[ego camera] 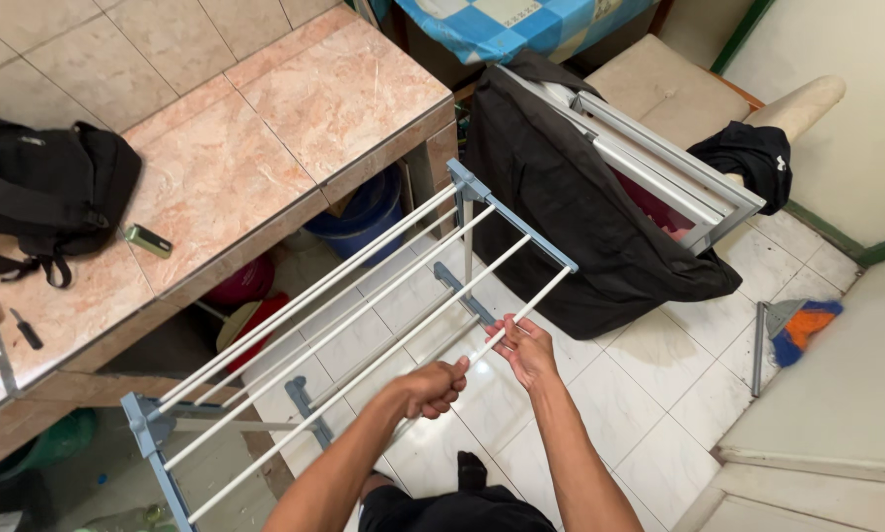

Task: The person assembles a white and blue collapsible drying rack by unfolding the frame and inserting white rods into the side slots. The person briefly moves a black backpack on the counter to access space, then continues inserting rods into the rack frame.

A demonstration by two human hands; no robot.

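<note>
- Two hands meet on the nearest white rod (383, 357) of a clothes drying rack (349, 325): the left hand (433, 386) is wrapped shut around it, and the right hand (523, 347) pinches it just beside, fingers curled over the top.
- Both grips sit close together near the rod's right half, so I judge that a hard pull or twist could bow the thin rod or pop it out of the grey-blue end bracket (516, 229).
- If it springs free, the fingers could be nipped between it and the neighbouring rod.
- Standing on the white floor tiles (649, 394) against the tiled counter (265, 148), the rack could tip or slide if it is leaned on.
- A black bag (590, 212) draped over a folded metal frame stands behind the rack's far end, and a swinging rack could knock it.
- On the counter's left end, a black backpack (48, 187) and a small green lighter-like thing (149, 240) lie near the front edge, well apart from the hands.
</note>
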